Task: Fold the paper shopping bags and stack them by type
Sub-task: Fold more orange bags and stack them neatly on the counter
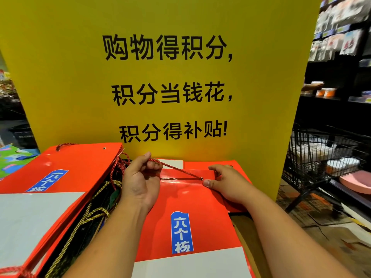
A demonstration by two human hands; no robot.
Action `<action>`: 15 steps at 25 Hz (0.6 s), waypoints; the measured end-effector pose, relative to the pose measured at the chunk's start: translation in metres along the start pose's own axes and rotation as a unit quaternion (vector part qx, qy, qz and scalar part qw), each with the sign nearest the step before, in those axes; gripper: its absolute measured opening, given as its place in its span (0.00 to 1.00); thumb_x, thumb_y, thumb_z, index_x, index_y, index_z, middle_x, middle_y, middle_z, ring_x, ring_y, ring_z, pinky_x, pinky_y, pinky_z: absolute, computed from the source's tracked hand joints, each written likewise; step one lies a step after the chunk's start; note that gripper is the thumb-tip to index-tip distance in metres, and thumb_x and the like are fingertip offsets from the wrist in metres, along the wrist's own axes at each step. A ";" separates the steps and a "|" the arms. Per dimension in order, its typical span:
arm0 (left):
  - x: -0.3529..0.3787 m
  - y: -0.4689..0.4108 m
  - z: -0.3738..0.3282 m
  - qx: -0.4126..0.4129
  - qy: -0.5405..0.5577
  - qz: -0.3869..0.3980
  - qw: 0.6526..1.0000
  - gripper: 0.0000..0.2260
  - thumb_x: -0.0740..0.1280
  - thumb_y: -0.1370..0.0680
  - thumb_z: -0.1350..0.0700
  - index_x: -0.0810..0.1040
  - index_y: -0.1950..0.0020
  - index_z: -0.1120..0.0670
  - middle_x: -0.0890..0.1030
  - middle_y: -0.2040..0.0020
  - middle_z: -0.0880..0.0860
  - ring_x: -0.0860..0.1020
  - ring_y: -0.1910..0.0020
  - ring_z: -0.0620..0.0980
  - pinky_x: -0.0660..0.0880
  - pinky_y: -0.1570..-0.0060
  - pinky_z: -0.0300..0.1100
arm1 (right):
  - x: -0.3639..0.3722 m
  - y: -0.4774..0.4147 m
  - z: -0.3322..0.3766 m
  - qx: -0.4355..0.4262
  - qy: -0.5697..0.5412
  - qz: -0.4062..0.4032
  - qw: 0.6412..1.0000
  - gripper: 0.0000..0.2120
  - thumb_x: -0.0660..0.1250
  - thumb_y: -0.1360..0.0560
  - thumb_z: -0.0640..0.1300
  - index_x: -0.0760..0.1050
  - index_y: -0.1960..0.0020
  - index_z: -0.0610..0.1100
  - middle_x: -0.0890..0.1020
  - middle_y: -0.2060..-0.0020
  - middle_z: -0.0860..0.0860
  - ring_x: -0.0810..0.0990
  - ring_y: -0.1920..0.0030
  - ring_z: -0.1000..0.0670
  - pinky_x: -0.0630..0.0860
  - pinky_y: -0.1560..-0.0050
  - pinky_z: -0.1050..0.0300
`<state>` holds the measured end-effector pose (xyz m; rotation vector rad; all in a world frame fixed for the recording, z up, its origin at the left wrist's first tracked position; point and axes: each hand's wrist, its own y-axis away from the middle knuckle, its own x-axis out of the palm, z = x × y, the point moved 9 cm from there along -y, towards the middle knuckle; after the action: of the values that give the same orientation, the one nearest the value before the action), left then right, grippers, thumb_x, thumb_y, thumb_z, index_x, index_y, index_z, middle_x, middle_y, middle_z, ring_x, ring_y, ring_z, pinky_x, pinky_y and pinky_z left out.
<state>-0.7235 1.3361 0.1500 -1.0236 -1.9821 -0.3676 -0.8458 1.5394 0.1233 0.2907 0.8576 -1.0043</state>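
Note:
A red paper bag [188, 199] with a blue label and a white lower band lies flat in front of me. My left hand [140, 179] pinches its red rope handle [176, 169] and pulls it taut from the eyelet. Fingers of my right hand [226, 183] press the bag's top edge beside that eyelet. A stack of matching red bags [60, 171] lies flat to the left. Between the two sit more bags on edge, showing gold [88, 215] and red cords.
A tall yellow sign [160, 77] with black writing stands right behind the bags. A black wire shopping cart [325, 157] holding goods is at the right, with dark store shelves [341, 57] behind it. A colourful sheet [14, 159] lies at the far left.

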 end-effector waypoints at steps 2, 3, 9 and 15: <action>0.003 0.000 -0.004 0.011 0.021 0.006 1.000 0.10 0.69 0.32 0.60 0.72 0.71 0.53 0.69 0.75 0.49 0.67 0.70 0.47 0.67 0.58 0.41 | -0.004 0.003 0.001 0.004 -0.025 -0.010 1.000 0.10 0.71 0.24 0.54 0.78 0.46 0.50 0.80 0.54 0.54 0.77 0.55 0.54 0.72 0.57 0.62; 0.003 -0.001 -0.006 0.018 0.032 0.009 0.999 0.09 0.70 0.33 0.59 0.72 0.72 0.53 0.69 0.75 0.49 0.68 0.69 0.47 0.67 0.58 0.41 | -0.005 0.005 0.002 0.005 -0.018 -0.013 1.000 0.09 0.71 0.24 0.54 0.75 0.56 0.51 0.78 0.61 0.55 0.76 0.62 0.55 0.69 0.64 0.64; 0.031 0.012 -0.021 0.174 -0.267 0.124 0.940 0.15 0.67 0.25 0.49 0.72 0.70 0.53 0.69 0.73 0.49 0.68 0.73 0.47 0.65 0.67 0.40 | -0.008 0.007 0.007 0.028 -0.286 -0.041 0.957 0.11 0.75 0.26 0.45 0.74 0.52 0.44 0.83 0.59 0.41 0.81 0.62 0.47 0.76 0.59 0.48; 0.085 0.048 0.015 0.380 -0.650 0.319 0.575 0.16 0.68 0.29 0.35 0.72 0.64 0.45 0.72 0.60 0.38 0.70 0.57 0.38 0.67 0.58 0.44 | -0.016 0.032 0.023 0.069 -0.519 0.092 0.847 0.27 0.77 0.41 0.39 0.78 0.43 0.33 0.80 0.53 0.34 0.81 0.60 0.42 0.80 0.54 0.47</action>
<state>-0.7200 1.4193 0.2028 -1.3872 -2.1630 2.0353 -0.8119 1.5530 0.1451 -0.0770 -0.2345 -0.8662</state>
